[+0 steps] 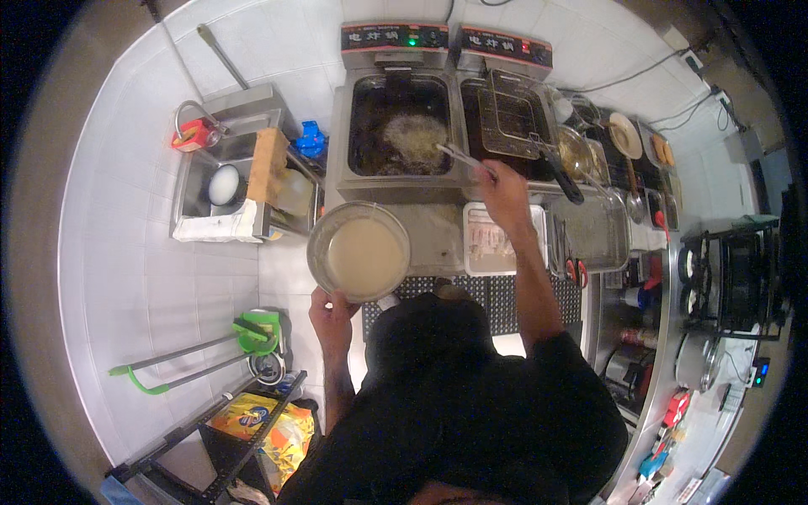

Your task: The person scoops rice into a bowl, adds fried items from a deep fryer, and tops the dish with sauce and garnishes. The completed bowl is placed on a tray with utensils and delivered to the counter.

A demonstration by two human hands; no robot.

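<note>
My left hand (333, 316) grips the near rim of a round metal bowl (317, 268) holding pale, creamy batter (364, 256). The bowl is in front of the left deep fryer (343, 126). My right hand (503, 189) is closed round slim metal tongs (461, 156), which reach left over that fryer's near right corner. Pale foam (414, 136) bubbles in the dark oil where the tongs point; whether anything is between their tips is too small to tell. Under my right forearm lies a white tray (505, 271) with pale strips of food (486, 240).
A wire basket (513, 126) with a black handle rests over the right fryer. Further right are a metal tray (598, 231), red-handled scissors (577, 271) and bowls. At left stands a sink (181, 206) with a wooden board (268, 164) across it. Black perforated matting (547, 299) lies below.
</note>
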